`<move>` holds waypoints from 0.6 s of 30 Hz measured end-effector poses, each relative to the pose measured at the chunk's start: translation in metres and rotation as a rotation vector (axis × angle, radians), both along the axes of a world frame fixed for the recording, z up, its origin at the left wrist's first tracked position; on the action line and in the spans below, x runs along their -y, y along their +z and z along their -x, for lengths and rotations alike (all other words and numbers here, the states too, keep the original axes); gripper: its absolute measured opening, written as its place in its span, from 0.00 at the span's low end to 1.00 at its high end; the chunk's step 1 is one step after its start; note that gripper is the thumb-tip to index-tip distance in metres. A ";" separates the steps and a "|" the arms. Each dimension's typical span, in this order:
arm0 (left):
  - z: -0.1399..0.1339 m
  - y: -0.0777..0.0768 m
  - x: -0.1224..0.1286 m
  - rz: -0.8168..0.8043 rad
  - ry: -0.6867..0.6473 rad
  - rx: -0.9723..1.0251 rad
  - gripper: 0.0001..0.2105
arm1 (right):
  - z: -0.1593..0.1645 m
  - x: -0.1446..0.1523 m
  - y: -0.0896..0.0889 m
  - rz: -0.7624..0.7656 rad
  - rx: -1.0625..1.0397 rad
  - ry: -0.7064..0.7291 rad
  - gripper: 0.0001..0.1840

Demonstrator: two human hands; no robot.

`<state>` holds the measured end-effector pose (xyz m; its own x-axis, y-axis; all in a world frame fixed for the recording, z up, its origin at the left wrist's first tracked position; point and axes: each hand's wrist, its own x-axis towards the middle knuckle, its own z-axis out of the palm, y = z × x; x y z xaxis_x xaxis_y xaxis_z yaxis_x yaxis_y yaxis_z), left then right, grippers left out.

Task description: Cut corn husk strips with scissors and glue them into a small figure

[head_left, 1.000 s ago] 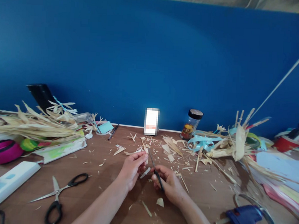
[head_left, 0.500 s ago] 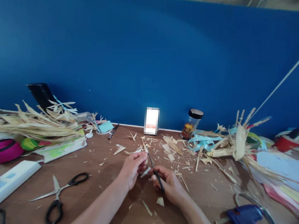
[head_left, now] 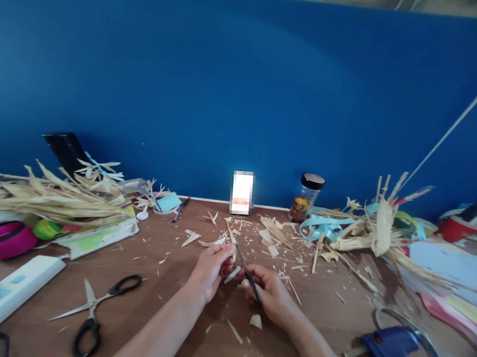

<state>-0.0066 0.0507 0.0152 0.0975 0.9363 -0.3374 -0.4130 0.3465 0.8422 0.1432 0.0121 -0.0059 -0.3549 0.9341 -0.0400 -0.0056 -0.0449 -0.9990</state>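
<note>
My left hand (head_left: 212, 266) is closed in a pinch on a thin pale strip of dried husk (head_left: 230, 233), whose narrow tip sticks up past the fingertips. Black-handled scissors (head_left: 253, 286) are gripped in my right hand (head_left: 269, 294). Their dark, slim blades point up and left, right beside the left fingertips and the strip. Whether the blades touch the strip, I cannot tell. Bits of cut husk (head_left: 275, 232) are scattered over the brown table around both hands.
Open scissors (head_left: 91, 304) lie at left by a white power strip (head_left: 17, 294). A husk pile (head_left: 59, 197) and pink pouch (head_left: 6, 239) sit behind. At right are a blue glue gun (head_left: 392, 344), tape roll, ribbon (head_left: 326, 227) and jar (head_left: 305, 199). A blue panel (head_left: 244, 92) stands behind.
</note>
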 end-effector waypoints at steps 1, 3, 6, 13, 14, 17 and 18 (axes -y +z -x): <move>0.000 0.000 0.000 -0.001 0.002 0.000 0.11 | 0.000 0.000 0.000 -0.002 0.006 0.001 0.15; 0.000 0.000 0.000 0.001 0.003 -0.001 0.11 | -0.001 -0.001 -0.001 -0.007 0.016 0.003 0.15; 0.000 0.001 0.000 0.010 0.004 -0.003 0.11 | -0.001 -0.001 -0.002 0.000 0.017 0.001 0.14; -0.001 0.003 0.001 0.013 0.007 -0.005 0.11 | -0.001 -0.001 -0.003 0.001 0.013 -0.007 0.13; 0.000 0.003 0.001 0.014 0.007 -0.004 0.11 | -0.001 -0.001 -0.003 -0.001 0.019 -0.009 0.13; 0.000 0.002 0.000 0.019 0.006 0.004 0.10 | 0.000 -0.002 -0.004 -0.010 0.024 -0.014 0.13; 0.001 0.001 0.000 0.019 0.004 0.010 0.10 | 0.000 -0.002 -0.004 -0.015 0.025 -0.013 0.12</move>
<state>-0.0072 0.0510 0.0166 0.0974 0.9299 -0.3546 -0.4231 0.3612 0.8310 0.1433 0.0139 -0.0096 -0.3414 0.9393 -0.0350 0.0191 -0.0303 -0.9994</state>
